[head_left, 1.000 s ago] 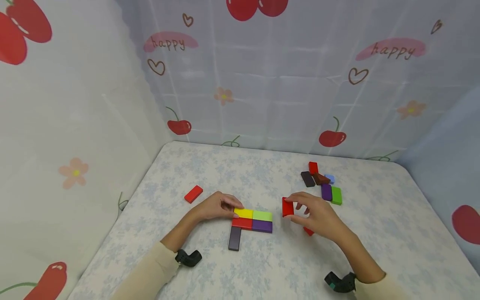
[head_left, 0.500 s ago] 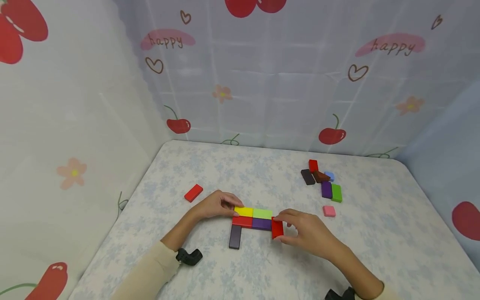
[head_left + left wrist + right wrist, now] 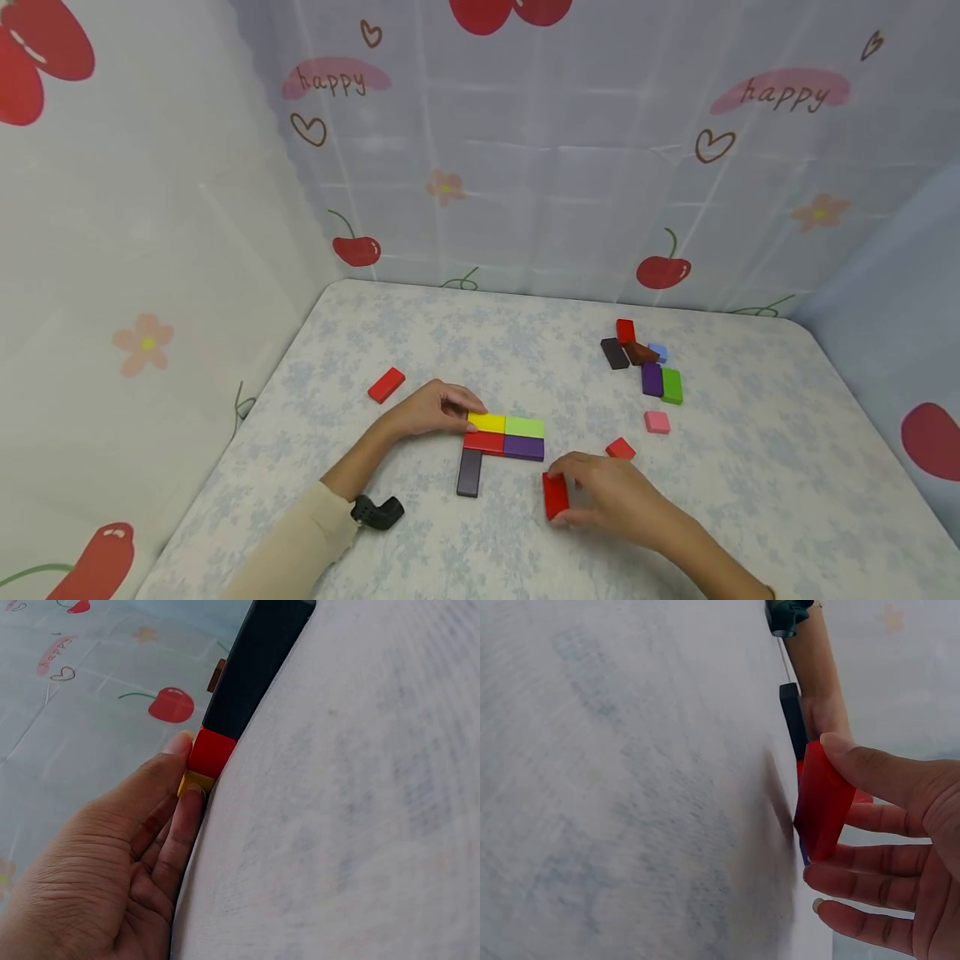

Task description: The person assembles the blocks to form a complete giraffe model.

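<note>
My left hand pinches the left end of a yellow block. That block lies flat against a light green block, a red block and a purple block, forming a two-by-two patch. A dark grey block extends toward the front from under the patch's left end. My right hand holds another red block by its two ends, thumb against fingers, to the front right of the patch. In the right wrist view this held red block is tilted, with a shadow beside it.
A small red piece lies just beyond my right hand, and a pink block farther back. At the back right is a cluster including a brown piece and a green block. A lone red block lies at the left.
The right hand carried its red block left to the purple block's right end, then toward the front, a little away from the patch. The left hand stayed at the yellow block.
</note>
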Available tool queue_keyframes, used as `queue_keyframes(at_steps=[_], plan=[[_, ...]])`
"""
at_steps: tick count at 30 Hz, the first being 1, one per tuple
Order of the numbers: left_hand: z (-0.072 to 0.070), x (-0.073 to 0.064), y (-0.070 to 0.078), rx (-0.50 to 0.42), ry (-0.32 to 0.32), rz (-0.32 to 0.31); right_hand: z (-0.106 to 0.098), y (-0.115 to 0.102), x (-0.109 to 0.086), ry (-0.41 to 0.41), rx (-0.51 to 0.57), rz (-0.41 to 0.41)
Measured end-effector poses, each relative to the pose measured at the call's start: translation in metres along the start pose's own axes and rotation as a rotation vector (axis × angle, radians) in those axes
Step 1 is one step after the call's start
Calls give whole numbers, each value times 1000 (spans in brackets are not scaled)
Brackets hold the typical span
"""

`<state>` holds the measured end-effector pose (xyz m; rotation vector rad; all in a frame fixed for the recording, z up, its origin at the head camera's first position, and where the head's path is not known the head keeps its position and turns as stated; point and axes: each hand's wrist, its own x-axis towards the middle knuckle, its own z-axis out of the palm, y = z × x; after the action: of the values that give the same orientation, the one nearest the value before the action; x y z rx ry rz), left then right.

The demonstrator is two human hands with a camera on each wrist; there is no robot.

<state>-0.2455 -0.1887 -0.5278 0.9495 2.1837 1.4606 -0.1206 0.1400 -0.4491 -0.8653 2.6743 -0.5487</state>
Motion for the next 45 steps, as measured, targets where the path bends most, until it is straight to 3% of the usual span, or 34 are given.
queue_keyframes(at_steps=[4, 11, 15, 24, 29, 35, 45], plan=[[0, 0, -2, -1, 0, -1, 8, 0, 1, 6, 46, -1], [-1, 0, -3, 2, 1, 5, 14, 2, -1, 56, -6, -47], [-1, 0, -3, -5, 2, 19, 14, 4, -4, 43, -15, -31], [0, 1, -5, -2, 13, 5, 14, 5, 0, 37, 21, -100], [1, 1, 0, 7, 9, -19, 18, 0, 6, 45, 16, -62], [0, -3, 20, -24, 5, -5, 20, -7, 11, 58, 18, -7], [0, -4, 23, -18, 13, -12, 26, -9, 12, 137, -9, 0]])
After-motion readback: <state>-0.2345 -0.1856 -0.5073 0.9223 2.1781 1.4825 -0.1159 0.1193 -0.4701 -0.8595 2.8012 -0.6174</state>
